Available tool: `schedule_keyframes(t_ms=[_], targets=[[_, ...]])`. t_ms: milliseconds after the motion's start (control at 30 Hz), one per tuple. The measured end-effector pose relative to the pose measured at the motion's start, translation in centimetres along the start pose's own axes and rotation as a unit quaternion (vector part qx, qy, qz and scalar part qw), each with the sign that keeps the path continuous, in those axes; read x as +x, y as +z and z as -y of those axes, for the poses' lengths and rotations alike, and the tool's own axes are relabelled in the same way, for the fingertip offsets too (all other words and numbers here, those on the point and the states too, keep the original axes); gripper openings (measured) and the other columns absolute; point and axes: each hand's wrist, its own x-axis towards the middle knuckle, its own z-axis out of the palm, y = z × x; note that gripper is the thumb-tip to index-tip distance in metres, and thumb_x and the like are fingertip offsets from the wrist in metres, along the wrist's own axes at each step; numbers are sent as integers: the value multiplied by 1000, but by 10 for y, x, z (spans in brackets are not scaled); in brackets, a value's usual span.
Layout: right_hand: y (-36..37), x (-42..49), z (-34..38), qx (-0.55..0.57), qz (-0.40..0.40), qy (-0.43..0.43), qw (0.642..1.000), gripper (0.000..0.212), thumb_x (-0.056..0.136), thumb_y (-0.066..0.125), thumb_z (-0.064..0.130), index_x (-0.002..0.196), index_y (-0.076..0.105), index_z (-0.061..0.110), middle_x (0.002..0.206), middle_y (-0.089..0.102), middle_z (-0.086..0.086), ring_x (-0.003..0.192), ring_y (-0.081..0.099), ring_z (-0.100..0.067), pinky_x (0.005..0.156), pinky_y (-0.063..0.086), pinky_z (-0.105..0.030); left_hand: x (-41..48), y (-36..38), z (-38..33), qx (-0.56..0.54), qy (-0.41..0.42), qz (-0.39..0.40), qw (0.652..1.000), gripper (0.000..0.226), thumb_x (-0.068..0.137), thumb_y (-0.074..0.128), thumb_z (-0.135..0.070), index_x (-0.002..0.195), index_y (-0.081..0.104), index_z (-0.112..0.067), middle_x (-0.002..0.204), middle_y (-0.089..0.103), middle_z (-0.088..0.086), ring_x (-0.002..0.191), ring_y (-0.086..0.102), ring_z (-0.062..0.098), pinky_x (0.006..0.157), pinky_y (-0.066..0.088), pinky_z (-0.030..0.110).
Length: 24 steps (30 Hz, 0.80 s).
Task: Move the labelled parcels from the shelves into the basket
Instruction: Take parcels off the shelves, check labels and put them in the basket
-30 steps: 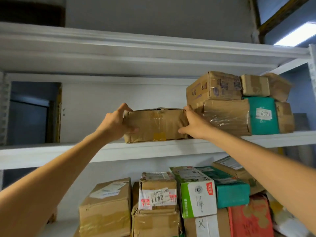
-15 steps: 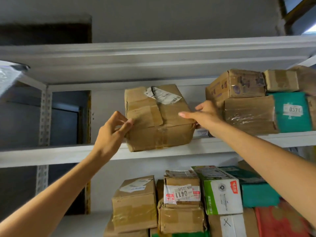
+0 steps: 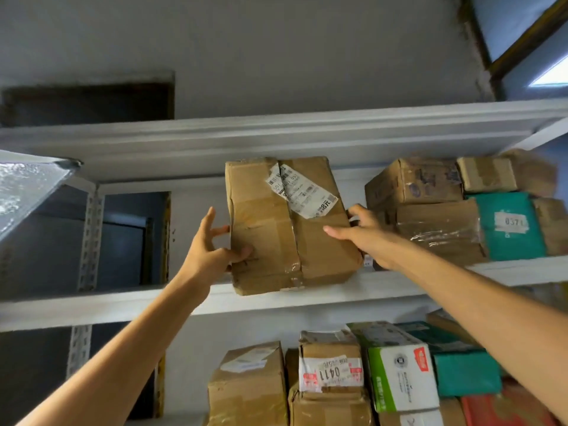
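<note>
The brown box [image 3: 292,229] stands tipped up at the front edge of the upper shelf [image 3: 123,305]. The left hand [image 3: 212,250] and right hand [image 3: 365,238] squeeze its two sides, likely so it cannot fall.

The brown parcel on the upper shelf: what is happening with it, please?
A person's left hand grips the left side of the brown parcel, and the right hand grips its right side. The parcel is tilted up, its label facing the camera and its lower edge at the front of the upper shelf. It is not carried away yet. Other parcels stand to its right. No basket is in view.
</note>
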Motion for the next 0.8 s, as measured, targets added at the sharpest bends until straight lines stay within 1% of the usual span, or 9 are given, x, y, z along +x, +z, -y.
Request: schedule_keyframes(t_ms=[67,167,267,367,467,567,633,667,800], targets=[[-1,-4,5,31,-32,-25,999,55,73,84,15,116,50,9,119,60,-5,92,58,-11,77,54,-31,7,1,-3,-12,17,13,1000,97,77,74,-9,151,16,-31,141,40,2,123,47,29,93,46,49],[-2,-8,6,6,-41,-49,998,85,60,87,-4,132,43,12,112,50,6,91,48,-7,62,40,-11,8,1,-1,6,68,13,998,99,60,88,-31,140,31,-44,138,41,2,123,47,28,99,45,55],[10,-7,1,-66,-62,-100,991,76,50,88,-10,114,54,12,100,61,3,90,58,-12,48,38,-3,8,-1,14,16,151,31,988,94,53,78,1,135,35,-19,124,52,11,110,58,26,78,58,37],[10,-5,-6,2,-60,-153,986,67,48,90,-11,100,59,19,87,63,14,81,59,0,55,46,-6,10,-1,23,22,193,18,981,86,44,77,5,125,46,3,110,63,21,101,63,38,71,58,36],[8,-2,-7,72,-32,-191,978,61,58,87,-6,108,62,16,96,71,6,85,67,-2,66,53,-14,5,-3,19,-17,193,13,981,99,44,86,-14,132,41,-19,121,60,8,109,62,23,81,57,38],[9,10,-7,184,-84,-137,970,34,77,77,2,107,63,10,94,72,-1,75,68,-1,61,52,-12,-4,-1,9,9,195,46,980,102,46,86,-37,137,40,-40,136,51,-11,124,50,7,96,48,34],[8,17,-7,263,-117,-82,954,22,86,70,9,107,64,8,85,70,-3,61,66,-4,50,49,-15,-8,4,-2,59,204,93,973,106,49,85,-42,140,34,-50,145,38,-21,129,41,0,90,50,22],[7,21,-7,282,-125,-54,950,21,89,68,11,109,64,7,83,68,-4,58,64,-8,46,47,-17,-10,7,-8,71,200,111,971,107,50,86,-41,141,30,-54,149,31,-23,132,37,3,87,54,23],[9,33,-15,276,-118,27,954,36,84,75,20,115,63,8,101,69,-10,77,63,-20,56,45,-27,-8,7,-20,93,211,77,970,101,50,85,-42,139,37,-51,146,35,-23,132,38,8,66,56,20]])
